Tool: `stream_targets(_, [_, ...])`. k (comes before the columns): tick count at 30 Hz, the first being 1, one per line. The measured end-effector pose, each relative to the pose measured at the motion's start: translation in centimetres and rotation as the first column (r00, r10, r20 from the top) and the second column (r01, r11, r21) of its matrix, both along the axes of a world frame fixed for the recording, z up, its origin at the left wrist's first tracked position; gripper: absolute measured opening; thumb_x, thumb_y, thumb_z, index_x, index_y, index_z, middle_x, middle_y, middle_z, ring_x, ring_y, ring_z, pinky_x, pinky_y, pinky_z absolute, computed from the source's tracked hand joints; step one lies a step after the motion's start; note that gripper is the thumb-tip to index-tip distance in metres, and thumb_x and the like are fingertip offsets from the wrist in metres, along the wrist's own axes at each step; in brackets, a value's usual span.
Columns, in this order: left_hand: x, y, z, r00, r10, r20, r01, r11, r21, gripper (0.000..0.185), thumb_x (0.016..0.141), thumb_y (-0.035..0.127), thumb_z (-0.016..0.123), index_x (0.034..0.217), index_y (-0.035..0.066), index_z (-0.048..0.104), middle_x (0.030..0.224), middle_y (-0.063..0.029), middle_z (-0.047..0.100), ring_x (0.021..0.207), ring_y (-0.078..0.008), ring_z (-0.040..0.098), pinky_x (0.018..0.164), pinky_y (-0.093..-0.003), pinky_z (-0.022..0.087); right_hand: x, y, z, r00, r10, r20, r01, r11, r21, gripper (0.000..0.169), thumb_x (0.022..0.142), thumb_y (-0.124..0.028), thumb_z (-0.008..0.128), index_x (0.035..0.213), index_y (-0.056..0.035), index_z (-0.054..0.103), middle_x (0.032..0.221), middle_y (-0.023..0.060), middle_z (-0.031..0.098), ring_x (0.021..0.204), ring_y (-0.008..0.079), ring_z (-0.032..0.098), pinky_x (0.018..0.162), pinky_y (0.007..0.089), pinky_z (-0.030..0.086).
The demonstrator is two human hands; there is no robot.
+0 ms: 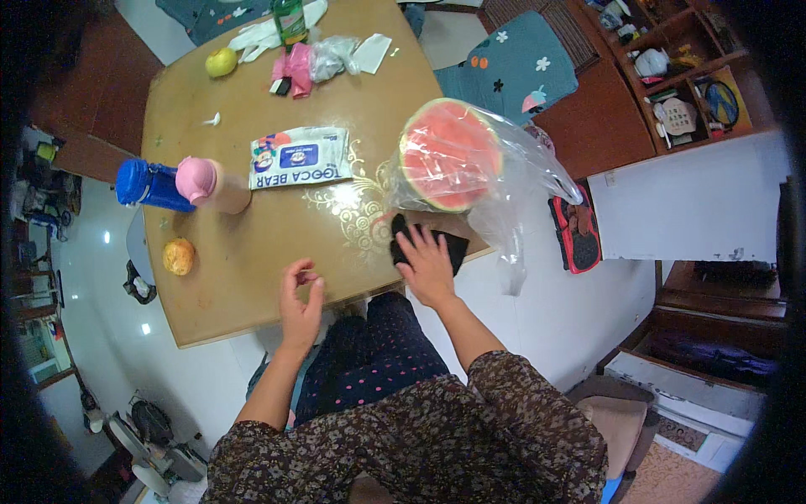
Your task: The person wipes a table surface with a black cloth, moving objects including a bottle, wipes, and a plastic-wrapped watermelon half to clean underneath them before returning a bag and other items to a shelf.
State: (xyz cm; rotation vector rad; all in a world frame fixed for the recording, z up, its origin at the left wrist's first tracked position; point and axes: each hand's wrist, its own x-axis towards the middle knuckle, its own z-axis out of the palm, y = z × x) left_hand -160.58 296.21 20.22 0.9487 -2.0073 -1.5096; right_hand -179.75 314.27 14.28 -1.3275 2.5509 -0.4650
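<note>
My right hand (pixel 429 264) lies with spread fingers on a black cloth (pixel 458 247) near the front right of the table (pixel 252 264). Just beyond that cloth stands a cut watermelon (pixel 450 154), its red face turned up towards me, under a clear plastic bag (pixel 504 220) that hangs past the table's edge. My left hand (pixel 301 309) hovers at the front edge, fingers curled and apart, with nothing in it. A pack of wet wipes (pixel 301 157) bearing print lies flat farther in, left of the watermelon.
Left are a blue bottle (pixel 167 189), a pink-capped bottle (pixel 214 186) and a yellow-red fruit (pixel 179 256). Farther back lie a small white hook-like piece (pixel 214 120), a yellow-green fruit (pixel 221 62), white gloves (pixel 258 38), a green bottle (pixel 289 25) and crumpled pink plastic (pixel 299 69). A covered chair (pixel 510 69) stands behind.
</note>
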Motion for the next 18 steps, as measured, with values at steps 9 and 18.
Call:
stream_targets(9, [-8.5, 2.8, -0.2, 0.975, -0.218, 0.032, 0.207, 0.954, 0.217, 0.036, 0.097, 0.020, 0.055, 0.129, 0.004, 0.048, 0.117, -0.0058, 0.056, 0.096, -0.0136, 0.055, 0.090, -0.0295, 0.044, -9.5, 4.5, -0.2, 0.959, -0.246, -0.139, 0.240, 0.969, -0.055, 0.044, 0.093, -0.022, 0.054, 0.134, -0.0061, 0.051, 0.132, 0.0193, 0.054, 0.123, 0.0381, 0.048, 0.102, 0.0491, 0.038])
stream_targets(18, [-18.2, 3.1, -0.8, 0.995, 0.097, -0.024, -0.064, 0.807, 0.587, 0.055, 0.103, 0.041, 0.039, 0.145, 0.006, 0.035, 0.133, -0.0071, 0.050, 0.115, -0.0166, 0.050, 0.097, -0.0325, 0.040, -22.5, 5.1, -6.5, 0.405, -0.097, 0.909, 0.914, 0.060, -0.401, 0.037, 0.101, -0.030, 0.049, 0.126, -0.0034, 0.053, 0.113, 0.0070, 0.060, 0.105, 0.0186, 0.055, 0.095, 0.0346, 0.044])
